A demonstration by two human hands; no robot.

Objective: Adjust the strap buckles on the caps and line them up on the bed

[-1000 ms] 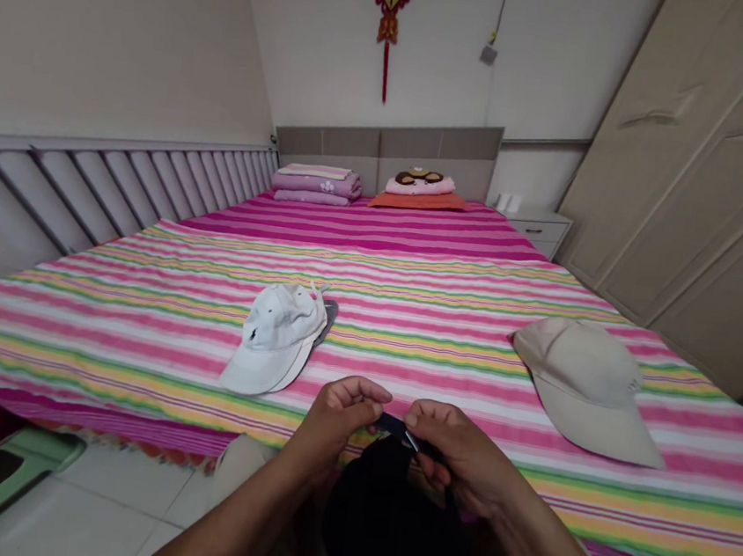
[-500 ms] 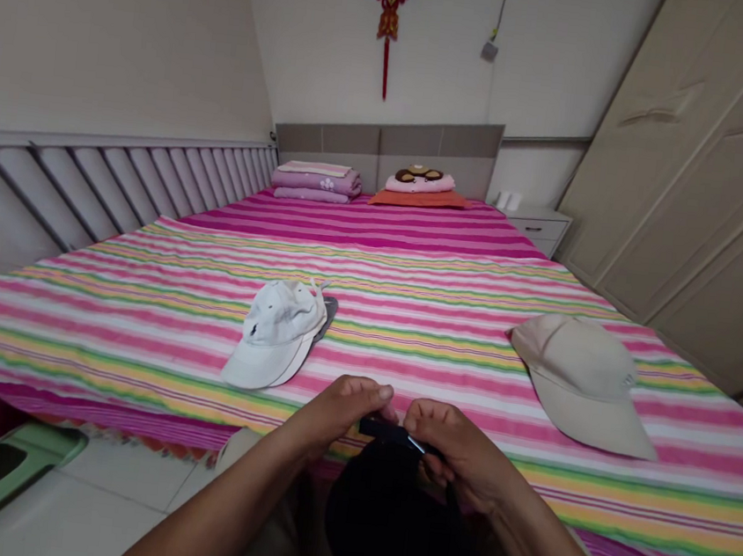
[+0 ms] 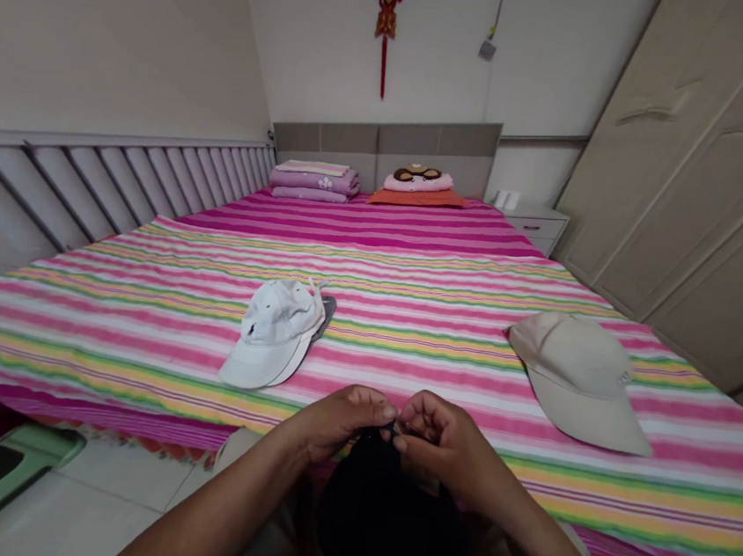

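Observation:
A black cap [image 3: 393,524] is low in front of me, its dark body showing little detail. At its top edge, both hands pinch the narrow black strap [image 3: 388,432]. My left hand [image 3: 349,419] is closed, with thumb and forefinger on the strap's left part. Close beside it, my right hand [image 3: 440,437] curls its fingers around the strap's right part. The fingers hide most of the strap and its buckle. Beyond my left hand lies a white cap [image 3: 273,325] with a small dark logo, stacked over other caps. A beige cap [image 3: 577,375] rests at the right.
The caps lie on a bed with a striped sheet [image 3: 411,282]. Folded bedding [image 3: 315,182] and a pink pillow [image 3: 418,181] sit near the headboard [image 3: 439,139]. A green stool [image 3: 26,463] stands at lower left. The wardrobe [image 3: 699,189] and nightstand [image 3: 536,226] are at right.
My hands have drawn closer together on the strap. The strap end and shiny buckle that showed before are now mostly covered by the fingers. The caps on the bed have not moved.

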